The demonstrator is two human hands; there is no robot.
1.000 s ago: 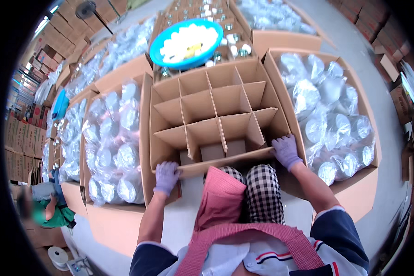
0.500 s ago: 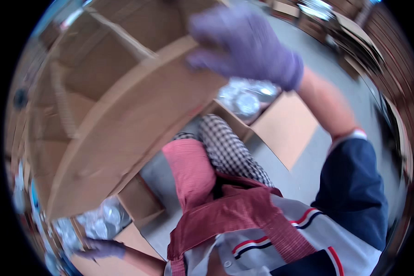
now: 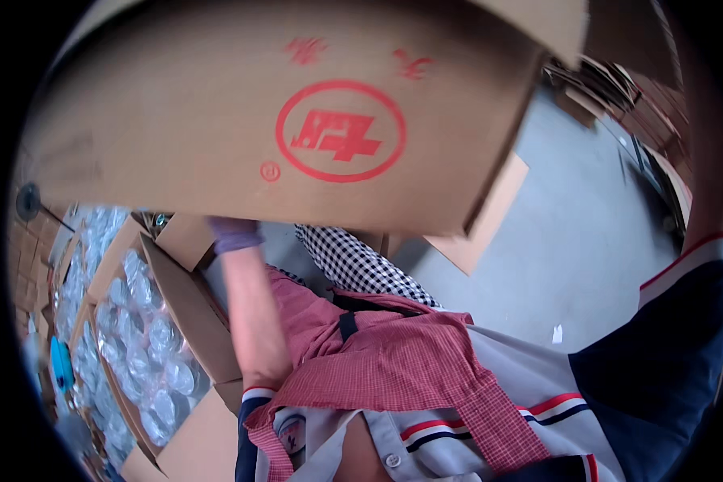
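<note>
A large brown cardboard box (image 3: 193, 136) with a red oval mark and red print fills the upper view, raised above my lap. My left forearm reaches up to its lower edge. Only the purple glove cuff of my left hand (image 3: 234, 235) shows there, and the box hides the fingers. At the right rim my right forearm runs upward, but that hand is out of sight. Left of my legs stands an open carton (image 3: 186, 301) packed with clear plastic-wrapped round items (image 3: 149, 345).
More clear-wrapped goods (image 3: 71, 281) lie along the far left, near a bright blue object (image 3: 61, 363). Flattened cardboard (image 3: 610, 84) is stacked at the upper right. A carton flap (image 3: 490, 217) juts over the grey floor (image 3: 538, 273), where a small white scrap (image 3: 557, 333) lies.
The box has turned from its open inside to a printed outer side and spans the upper view. My left hand rose from the left carton to the box; my right hand left the view.
</note>
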